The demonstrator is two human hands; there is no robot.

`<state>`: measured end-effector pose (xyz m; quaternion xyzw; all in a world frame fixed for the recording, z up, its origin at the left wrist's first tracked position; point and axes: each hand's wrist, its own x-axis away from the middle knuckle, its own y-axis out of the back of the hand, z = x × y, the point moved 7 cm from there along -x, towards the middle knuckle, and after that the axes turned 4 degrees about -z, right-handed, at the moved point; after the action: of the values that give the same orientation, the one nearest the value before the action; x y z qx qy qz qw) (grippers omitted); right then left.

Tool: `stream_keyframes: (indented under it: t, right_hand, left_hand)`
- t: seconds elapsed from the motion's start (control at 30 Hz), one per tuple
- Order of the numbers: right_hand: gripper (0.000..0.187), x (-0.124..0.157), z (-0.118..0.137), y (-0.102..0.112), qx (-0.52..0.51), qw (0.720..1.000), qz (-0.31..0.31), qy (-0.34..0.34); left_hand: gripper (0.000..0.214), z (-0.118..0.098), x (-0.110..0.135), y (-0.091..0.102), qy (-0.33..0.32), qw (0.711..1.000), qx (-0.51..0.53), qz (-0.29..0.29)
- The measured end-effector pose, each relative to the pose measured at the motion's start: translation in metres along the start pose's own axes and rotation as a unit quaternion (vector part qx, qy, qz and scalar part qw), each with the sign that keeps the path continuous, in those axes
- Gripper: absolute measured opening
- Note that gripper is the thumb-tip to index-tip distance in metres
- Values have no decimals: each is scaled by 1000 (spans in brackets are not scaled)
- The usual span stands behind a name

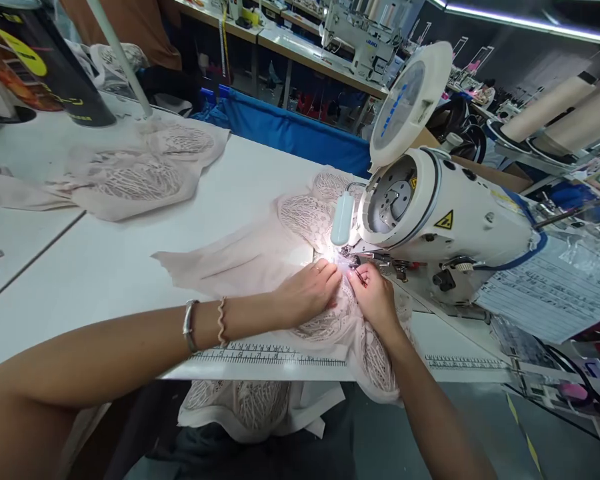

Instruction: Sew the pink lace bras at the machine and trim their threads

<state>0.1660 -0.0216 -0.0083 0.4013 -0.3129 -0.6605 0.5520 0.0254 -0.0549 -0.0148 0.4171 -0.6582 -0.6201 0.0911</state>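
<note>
A pale pink lace garment piece [305, 217] lies under the needle of a white sewing machine [445, 207], and part of it hangs over the table's front edge. My left hand [313, 290] is on the fabric just left of the lit needle area, its fingers bent together and gripping the cloth. To the right of the needle, my right hand [375, 297] is closed in a pinch. A thin dark tool [360, 277] shows between its thumb and fingers; its exact kind is hard to make out. The fingertips of both hands are close together.
Another lace piece [135, 173] lies on the table at the left, near a dark canister [55, 67]. A printed ruler [270, 357] runs along the front edge. More lace [240, 403] rests on my lap. Behind the table hangs a blue cloth bin [290, 127].
</note>
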Motion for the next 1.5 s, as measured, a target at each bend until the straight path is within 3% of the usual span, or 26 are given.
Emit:
stream_keyframes:
  t: [0.1,0.2,0.4,0.53,0.67,0.83,1.07,1.5]
  right_hand:
    - [17,4,3,0,13,1000,10,4]
    - [22,10,10,-4,22,999,32,38]
    - [20,16,13,1,21,994,-29,104]
    - [13,24,16,-4,77,983,-39,161]
    - [24,31,26,-7,146,963,-47,220]
    - [38,38,36,-6,150,941,-61,297]
    - [43,36,29,-13,166,945,-23,280]
    - [49,28,26,-14,181,955,9,237]
  left_hand:
    - [52,-8,8,-5,-31,996,-80,-19]
    - [50,-14,9,-6,-59,994,-90,4]
    - [59,-11,4,2,-40,997,-58,30]
    - [57,-11,3,1,-69,994,-76,44]
    - [53,-9,-1,4,-74,994,-54,62]
    - [47,-6,-5,9,-68,996,-35,50]
    - [68,0,-3,5,-51,998,-20,28]
    - [71,0,-3,4,-54,995,-77,36]
